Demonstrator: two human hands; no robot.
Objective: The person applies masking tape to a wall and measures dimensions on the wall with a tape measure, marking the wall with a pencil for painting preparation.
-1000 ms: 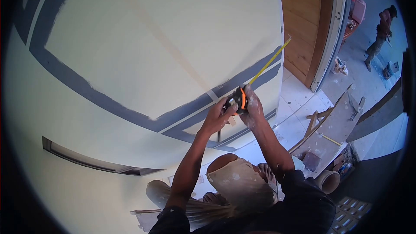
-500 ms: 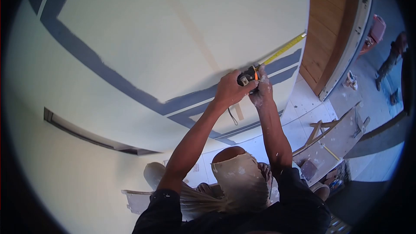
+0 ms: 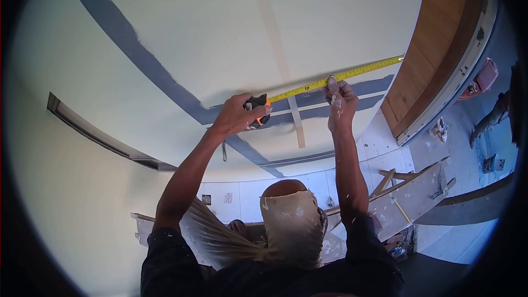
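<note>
My left hand (image 3: pixel 234 116) is wrapped round the black and orange case of a tape measure (image 3: pixel 260 122), with its wrist strap hanging below. From the case, the yellow blade (image 3: pixel 366 70) runs out to the right along the pale wall, its end at the wall's edge by the wooden door frame. Partway along the blade, my right hand (image 3: pixel 342 103) pinches it between thumb and fingers. Behind and below the blade, grey painted bands (image 3: pixel 165 80) cross the wall, and a strip of beige masking tape (image 3: pixel 270 22) runs down it.
A paint-spotted plank bench (image 3: pixel 423 195) with a yellow stick on it stands at the lower right. Past the wooden door frame (image 3: pixel 440 38), another person's leg (image 3: pixel 489 121) and a pink object (image 3: pixel 487 77) show. A long recess (image 3: pixel 99 137) lies in the wall at left.
My left hand has moved left with the case, drawing out more of the blade. My right hand, beside the case before, now grips the blade farther along. The view has shifted slightly.
</note>
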